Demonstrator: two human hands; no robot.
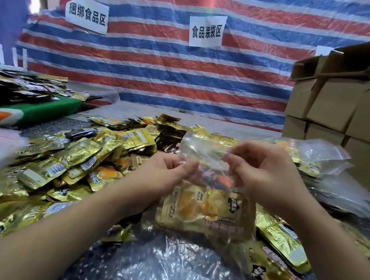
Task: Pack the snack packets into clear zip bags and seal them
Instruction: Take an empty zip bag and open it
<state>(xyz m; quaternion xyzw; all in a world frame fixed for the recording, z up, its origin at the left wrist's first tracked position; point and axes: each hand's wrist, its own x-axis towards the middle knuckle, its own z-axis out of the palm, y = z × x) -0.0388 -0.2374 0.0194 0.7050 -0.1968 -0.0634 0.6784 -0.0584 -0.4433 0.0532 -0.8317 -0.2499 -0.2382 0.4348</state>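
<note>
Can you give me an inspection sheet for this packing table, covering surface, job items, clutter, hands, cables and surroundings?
Surface: table grey, mostly covered.
Job's things: clear zip bag held up at its top edge, gold snack packets already inside; loose gold packets heaped at left; a filled bag lies at right.
Clutter: empty clear bags near the front; dark packets on a green mat far left.
Grippers: left hand and right hand both pinch the bag's top.
Cables: nothing seen.
Surroundings: striped tarp with paper signs; stacked cardboard boxes at right.
</note>
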